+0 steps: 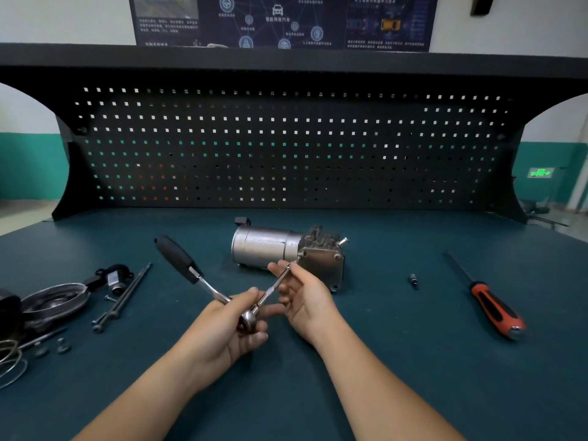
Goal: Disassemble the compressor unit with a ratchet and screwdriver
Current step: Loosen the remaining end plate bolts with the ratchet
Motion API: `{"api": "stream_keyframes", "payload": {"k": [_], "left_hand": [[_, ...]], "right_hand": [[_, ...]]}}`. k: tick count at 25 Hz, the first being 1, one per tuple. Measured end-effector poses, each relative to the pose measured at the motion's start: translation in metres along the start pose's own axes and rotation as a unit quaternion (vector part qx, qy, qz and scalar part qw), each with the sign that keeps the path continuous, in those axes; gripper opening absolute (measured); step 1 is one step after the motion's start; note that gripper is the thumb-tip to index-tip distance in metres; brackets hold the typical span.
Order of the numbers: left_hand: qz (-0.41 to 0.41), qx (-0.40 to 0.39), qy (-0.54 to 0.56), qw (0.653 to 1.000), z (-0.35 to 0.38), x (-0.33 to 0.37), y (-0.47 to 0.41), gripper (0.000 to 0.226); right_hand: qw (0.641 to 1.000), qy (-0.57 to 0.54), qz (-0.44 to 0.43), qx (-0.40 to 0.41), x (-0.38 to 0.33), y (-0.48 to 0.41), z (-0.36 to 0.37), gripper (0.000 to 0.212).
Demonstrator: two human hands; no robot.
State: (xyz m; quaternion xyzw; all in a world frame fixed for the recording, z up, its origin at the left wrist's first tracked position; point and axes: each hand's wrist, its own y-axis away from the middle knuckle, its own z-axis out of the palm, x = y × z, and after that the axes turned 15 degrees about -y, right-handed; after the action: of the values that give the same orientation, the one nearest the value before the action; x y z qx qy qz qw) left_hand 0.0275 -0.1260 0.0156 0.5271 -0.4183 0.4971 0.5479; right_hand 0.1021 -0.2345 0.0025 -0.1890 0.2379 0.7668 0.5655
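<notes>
Nearest to the viewer, both forearms reach forward over the green table (pixel 397 361). The left hand (pixel 227 329) is closed around the round head of the ratchet (pixel 194 274). Its fingers curl under the head and the thumb lies over the shaft, so the grip is full. From this hand the shaft and the black handle of the ratchet go up and to the left.

Just to the right of it, the right hand (pixel 307 296) is half open, with the palm turned to the left. Its thumb and first fingers pinch the thin extension bar (pixel 272 289) that goes forward from the ratchet head — the other fingers are loosely bent and hold nothing. The far end of the bar, just beyond the right fingertips, sits on a bolt at the corner of the end plate of the compressor (pixel 267 246). The compressor lies on its side on the table, directly beyond both hands, with the silver cylinder to the left and the plate to the right.

Well to the right of the right hand lies a screwdriver (pixel 494 308) with a red and black handle, and between them a small bit (pixel 413 280). Well to the left of the left hand lie two long bolts (pixel 124 294), a round cover (pixel 57 300), some nuts (pixel 63 345) and wire rings (pixel 12 367).

Farthest away stands a black pegboard (pixel 286 148) — above it, a dark poster (pixel 280 20) hangs on the wall.
</notes>
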Motion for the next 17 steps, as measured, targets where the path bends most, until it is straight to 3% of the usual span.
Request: {"api": "stream_keyframes", "payload": {"k": [2, 3, 4, 5, 6, 7, 8, 9, 13, 15, 17], "left_hand": [[0.045, 0.021, -0.103, 0.993, -0.001, -0.003, 0.000, 0.018], [0.095, 0.040, -0.258, 0.961, -0.003, -0.006, 0.000, 0.023], [0.152, 0.053, -0.448, 0.879, -0.004, -0.009, -0.001, 0.030], [0.204, 0.073, -0.609, 0.763, -0.005, -0.013, -0.002, 0.038], [0.240, 0.100, -0.695, 0.670, -0.003, -0.017, -0.002, 0.045], [0.257, 0.125, -0.716, 0.637, -0.002, -0.019, -0.001, 0.049], [0.260, 0.137, -0.712, 0.638, -0.001, -0.018, 0.000, 0.049], [0.264, 0.134, -0.685, 0.665, -0.002, -0.017, -0.001, 0.044], [0.243, 0.050, -0.471, 0.846, -0.005, -0.015, -0.003, 0.008], [0.140, 0.017, -0.261, 0.955, 0.000, -0.013, -0.002, 0.010], [0.029, -0.025, -0.082, 0.996, 0.003, -0.006, 0.001, 0.014]], "right_hand": [[1.000, 0.007, -0.016, 0.009, 0.000, -0.001, 0.000, 0.018], [0.999, 0.010, -0.025, 0.017, 0.001, -0.001, 0.000, 0.019], [0.999, 0.013, -0.033, 0.024, 0.001, -0.001, 0.000, 0.019], [0.999, 0.017, -0.041, 0.028, 0.002, -0.001, 0.000, 0.019], [0.998, 0.021, -0.049, 0.032, 0.002, -0.001, 0.001, 0.019], [0.998, 0.022, -0.055, 0.036, 0.003, 0.000, 0.001, 0.018], [0.997, 0.022, -0.061, 0.040, 0.004, 0.000, 0.002, 0.017], [0.997, 0.021, -0.064, 0.044, 0.005, 0.000, 0.002, 0.017], [0.999, -0.001, -0.032, 0.040, 0.001, 0.001, 0.001, 0.016], [0.999, -0.010, -0.014, 0.033, -0.001, 0.000, -0.001, 0.016], [0.999, -0.002, -0.021, 0.026, -0.001, -0.001, -0.003, 0.014]]}}
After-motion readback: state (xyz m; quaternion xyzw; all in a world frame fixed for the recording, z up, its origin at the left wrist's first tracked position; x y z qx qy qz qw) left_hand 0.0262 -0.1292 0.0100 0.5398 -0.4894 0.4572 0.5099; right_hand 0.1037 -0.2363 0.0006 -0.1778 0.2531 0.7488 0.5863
